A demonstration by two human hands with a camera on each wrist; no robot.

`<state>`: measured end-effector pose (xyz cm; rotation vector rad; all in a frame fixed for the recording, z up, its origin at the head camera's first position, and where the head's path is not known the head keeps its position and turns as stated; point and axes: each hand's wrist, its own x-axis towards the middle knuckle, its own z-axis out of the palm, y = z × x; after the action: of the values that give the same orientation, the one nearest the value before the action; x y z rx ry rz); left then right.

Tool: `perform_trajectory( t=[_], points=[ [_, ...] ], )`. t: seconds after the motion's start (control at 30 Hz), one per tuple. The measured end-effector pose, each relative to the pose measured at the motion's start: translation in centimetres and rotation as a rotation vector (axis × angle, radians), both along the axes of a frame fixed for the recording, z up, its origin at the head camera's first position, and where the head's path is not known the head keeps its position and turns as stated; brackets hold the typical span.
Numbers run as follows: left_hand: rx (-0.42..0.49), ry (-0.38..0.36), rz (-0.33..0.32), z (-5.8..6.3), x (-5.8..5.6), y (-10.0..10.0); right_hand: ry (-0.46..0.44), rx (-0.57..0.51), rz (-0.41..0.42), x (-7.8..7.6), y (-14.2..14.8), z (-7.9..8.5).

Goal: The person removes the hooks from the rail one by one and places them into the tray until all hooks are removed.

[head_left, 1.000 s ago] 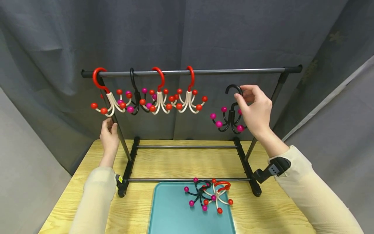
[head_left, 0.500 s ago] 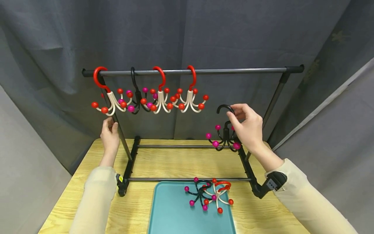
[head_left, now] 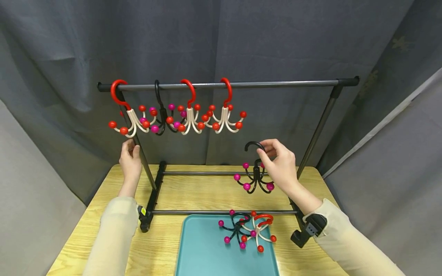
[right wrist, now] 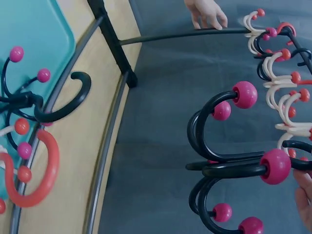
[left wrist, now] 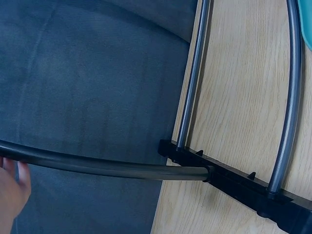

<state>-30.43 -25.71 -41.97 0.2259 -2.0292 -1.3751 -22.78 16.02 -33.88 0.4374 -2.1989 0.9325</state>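
My right hand (head_left: 279, 163) pinches the hook of a black multi-arm hanger (head_left: 256, 174) with magenta ball tips, held in the air right of the middle. In the right wrist view its curved arms (right wrist: 234, 169) fill the centre, while only some of the fingers (right wrist: 303, 192) show at the edge. My left hand (head_left: 130, 159) grips the left upright (left wrist: 112, 168) of a metal rack, below the hung hangers. On the teal tray (head_left: 207, 249) lie another black hanger (head_left: 236, 227) and a white hanger (head_left: 257, 229) with a red hook and red balls, overlapping each other.
From the rack's top bar (head_left: 283, 84) hang a white hanger (head_left: 132, 119) at the far left, a black hanger (head_left: 162, 113) and two more white ones to its right. Low crossbars (head_left: 221, 212) join the black feet on the wooden table (head_left: 207, 189). Grey curtains (head_left: 276, 38) surround it.
My right hand has brought the black hanger down and to the left, from just under the top bar to above the lower crossbars. The left hand stays at the upright.
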Motion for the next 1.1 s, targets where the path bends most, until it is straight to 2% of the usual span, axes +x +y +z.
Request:
perform_trajectory(
  t=[0.5, 1.1],
  points=[
    [0.009, -0.004, -0.008, 0.0, -0.1, 0.0, -0.083, 0.044, 0.103, 0.7, -3.1, -2.7],
    [-0.006, 0.011, 0.011, 0.1, 0.3, 0.2, -0.189, 0.019, 0.191, 1.4, -5.8, -4.1]
  ],
)
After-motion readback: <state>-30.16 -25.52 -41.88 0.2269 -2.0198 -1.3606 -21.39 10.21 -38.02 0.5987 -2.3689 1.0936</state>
